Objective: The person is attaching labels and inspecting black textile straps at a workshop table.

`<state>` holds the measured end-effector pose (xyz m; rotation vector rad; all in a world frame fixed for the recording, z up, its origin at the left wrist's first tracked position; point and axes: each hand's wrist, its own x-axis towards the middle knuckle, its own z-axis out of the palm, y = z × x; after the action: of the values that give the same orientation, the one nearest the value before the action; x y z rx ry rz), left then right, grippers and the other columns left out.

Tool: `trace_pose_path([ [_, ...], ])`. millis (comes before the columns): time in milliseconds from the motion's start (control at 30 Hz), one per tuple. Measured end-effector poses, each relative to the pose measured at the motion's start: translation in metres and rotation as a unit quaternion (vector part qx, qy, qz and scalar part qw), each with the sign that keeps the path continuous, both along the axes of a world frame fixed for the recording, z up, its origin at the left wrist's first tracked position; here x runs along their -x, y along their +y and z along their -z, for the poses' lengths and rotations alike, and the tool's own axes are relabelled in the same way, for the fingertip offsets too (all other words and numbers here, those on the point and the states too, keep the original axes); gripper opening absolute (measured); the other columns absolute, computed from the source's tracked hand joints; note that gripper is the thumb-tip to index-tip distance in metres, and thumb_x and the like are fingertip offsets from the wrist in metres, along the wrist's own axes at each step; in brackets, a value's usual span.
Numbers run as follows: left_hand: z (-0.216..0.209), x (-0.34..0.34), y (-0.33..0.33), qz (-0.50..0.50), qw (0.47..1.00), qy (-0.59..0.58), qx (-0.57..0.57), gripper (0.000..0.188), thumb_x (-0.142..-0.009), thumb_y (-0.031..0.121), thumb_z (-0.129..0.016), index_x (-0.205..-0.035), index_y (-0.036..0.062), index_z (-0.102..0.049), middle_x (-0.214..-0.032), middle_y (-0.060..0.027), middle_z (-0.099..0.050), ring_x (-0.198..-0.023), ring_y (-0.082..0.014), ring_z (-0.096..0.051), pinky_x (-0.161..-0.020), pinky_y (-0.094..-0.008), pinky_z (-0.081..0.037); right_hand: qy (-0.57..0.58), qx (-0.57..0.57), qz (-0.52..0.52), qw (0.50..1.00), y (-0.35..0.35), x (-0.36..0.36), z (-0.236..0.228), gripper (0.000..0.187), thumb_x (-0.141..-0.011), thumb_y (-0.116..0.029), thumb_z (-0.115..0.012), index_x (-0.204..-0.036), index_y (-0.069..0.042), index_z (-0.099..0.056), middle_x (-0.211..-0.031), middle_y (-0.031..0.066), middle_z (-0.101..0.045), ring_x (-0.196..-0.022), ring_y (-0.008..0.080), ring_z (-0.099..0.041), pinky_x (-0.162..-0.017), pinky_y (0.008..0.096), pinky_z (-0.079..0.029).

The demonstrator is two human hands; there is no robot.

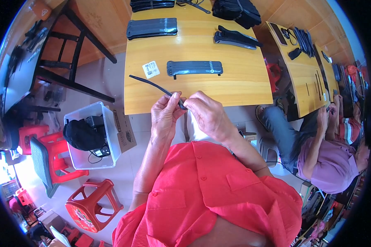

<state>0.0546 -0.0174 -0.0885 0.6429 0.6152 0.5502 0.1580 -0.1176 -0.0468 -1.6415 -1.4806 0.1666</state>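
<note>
Just off the table's near edge, a thin black strap (151,84) runs up and to the left out of my fingers. My left hand (165,115) pinches it between thumb and fingers. My right hand (209,114) is closed at the strap's lower end, its fingertips meeting those of the left; they partly hide that end. Beyond my hands lies a neat stack of flat black straps (189,67) with pale marks at one end. A white printed label (151,69) lies to its left on the yellow wooden table (235,88).
More strap bundles (151,28) and a looser black bundle (236,38) lie farther back. On the floor at left stand a clear plastic bin (90,162) with black items and a red stool (94,206). Two people (327,164) sit at the table on the right.
</note>
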Motion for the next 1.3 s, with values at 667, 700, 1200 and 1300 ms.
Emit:
trace_pose_path([
  [667, -0.004, 0.007, 0.005, -0.039, 0.999, -0.007, 0.013, 0.015, -0.085, 0.017, -0.064, -0.088, 0.0024, -0.061, -0.079, -0.0066, -0.065, -0.066, -0.0078, -0.061, -0.059, -0.0210, -0.054, -0.077, -0.064, -0.009, 0.995, 0.009, 0.004, 0.008, 0.021, -0.072, 0.009, -0.060, -0.091, 0.003, -0.056, -0.083, 0.0133, -0.056, -0.070, 0.0269, -0.059, -0.056, 0.0331, -0.049],
  [700, -0.003, 0.007, 0.006, -0.039, 0.999, -0.007, 0.013, 0.015, -0.085, 0.017, -0.064, -0.088, 0.0024, -0.061, -0.079, -0.0066, -0.065, -0.066, -0.0078, -0.061, -0.059, -0.0210, -0.054, -0.089, -0.055, -0.011, 0.994, 0.010, 0.005, 0.005, 0.021, -0.072, 0.009, -0.060, -0.091, 0.003, -0.055, -0.083, 0.0133, -0.056, -0.070, 0.0266, -0.059, -0.056, 0.0332, -0.049],
  [1200, -0.022, 0.025, 0.019, 0.048, 0.967, 0.177, -0.175, 0.037, -0.087, 0.032, -0.060, -0.072, -0.0022, -0.062, -0.060, -0.0050, -0.060, -0.053, -0.0109, -0.058, -0.052, -0.0241, -0.051, 0.113, 0.018, -0.024, 0.993, 0.024, 0.009, 0.022, 0.004, -0.080, 0.004, -0.055, -0.083, 0.002, -0.053, -0.074, 0.0114, -0.054, -0.065, 0.0215, -0.059, -0.056, 0.0290, -0.048],
  [1300, -0.030, 0.035, 0.015, 0.059, 0.865, 0.363, -0.341, 0.047, -0.083, 0.040, -0.063, -0.061, -0.0017, -0.059, -0.048, -0.0054, -0.054, -0.045, -0.0115, -0.052, -0.046, -0.0262, -0.044, 0.201, 0.035, -0.005, 0.979, 0.025, 0.012, 0.021, 0.002, -0.081, 0.002, -0.055, -0.082, 0.003, -0.055, -0.075, 0.0097, -0.058, -0.068, 0.0172, -0.060, -0.060, 0.0269, -0.049],
])
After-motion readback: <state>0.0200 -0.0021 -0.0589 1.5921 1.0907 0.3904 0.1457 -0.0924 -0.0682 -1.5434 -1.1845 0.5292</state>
